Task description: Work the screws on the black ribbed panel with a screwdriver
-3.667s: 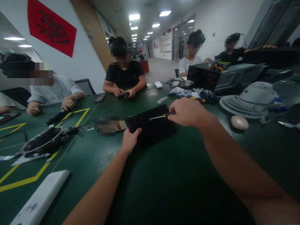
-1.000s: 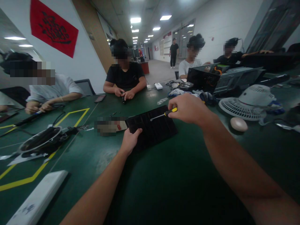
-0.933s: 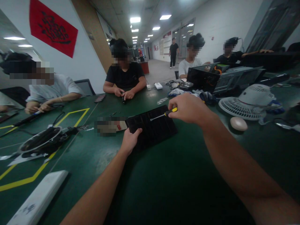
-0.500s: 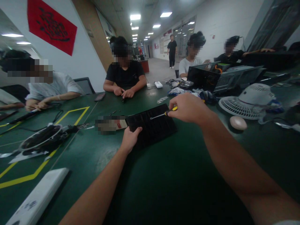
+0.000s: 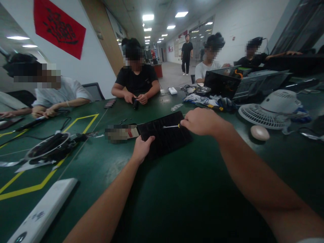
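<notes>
My left hand grips the left edge of a flat black rectangular panel, thumb on top and the other fingers hidden beneath. The panel is tilted slightly, its exact kind too dark to make out. In my right hand is a screwdriver with a yellow and black handle, mostly covered by the fingers. Its metal shaft points left across the panel, and I cannot tell whether the tip touches the surface. Just left of the panel lies a partly blurred beige and red item.
A white fan part and a pale computer mouse lie to the right. Behind them stands an opened computer case. On the left are a black cabled device and a white power strip. Several people sit around the green table.
My right hand has turned over the screwdriver, so less of its handle shows, while the shaft stays over the panel. The view has shifted slightly. Across the table, a person's hands now hold a black object.
</notes>
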Available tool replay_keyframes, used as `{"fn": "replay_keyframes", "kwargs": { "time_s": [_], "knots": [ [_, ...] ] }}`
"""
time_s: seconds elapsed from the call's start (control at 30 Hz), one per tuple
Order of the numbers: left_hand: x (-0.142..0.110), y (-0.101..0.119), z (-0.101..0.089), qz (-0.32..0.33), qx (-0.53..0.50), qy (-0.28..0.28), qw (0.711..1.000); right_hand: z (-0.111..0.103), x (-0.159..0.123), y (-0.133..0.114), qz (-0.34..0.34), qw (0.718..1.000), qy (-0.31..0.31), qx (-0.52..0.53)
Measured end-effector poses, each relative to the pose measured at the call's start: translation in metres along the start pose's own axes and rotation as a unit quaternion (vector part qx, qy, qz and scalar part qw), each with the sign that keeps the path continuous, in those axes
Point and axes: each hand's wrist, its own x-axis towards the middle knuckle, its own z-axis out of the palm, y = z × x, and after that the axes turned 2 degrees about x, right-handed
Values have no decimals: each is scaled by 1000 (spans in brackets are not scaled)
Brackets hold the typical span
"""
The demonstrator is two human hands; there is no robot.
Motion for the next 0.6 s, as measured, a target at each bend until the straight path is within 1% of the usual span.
{"fn": "replay_keyframes", "kwargs": {
  "time_s": [0.1, 0.17, 0.3, 0.4, 0.47, 0.53, 0.6],
  "knots": [
    [0, 1, 1, 0, -2, 6, 1000, -3, 0, 6, -16, 999, -1, 32],
    [-1, 1, 1, -2, -5, 8, 1000, -5, -1, 14, -30, 998, 16, 57],
    [-1, 1, 0, -6, -10, 0, 1000, -7, -2, 29, -46, 995, 77, 52],
    [-1, 1, 0, 0, -2, 6, 1000, -7, -2, 34, -32, 990, 130, 46],
    [-1, 1, 1, 3, 2, 8, 1000, -7, -2, 34, -20, 987, 154, 50],
    [-1, 0, 1, 1, 1, 7, 1000, -6, -2, 32, -12, 986, 158, 53],
    [-1, -1, 1, -1, -4, 5, 1000, -6, -2, 30, -14, 988, 147, 51]
  ]
}}
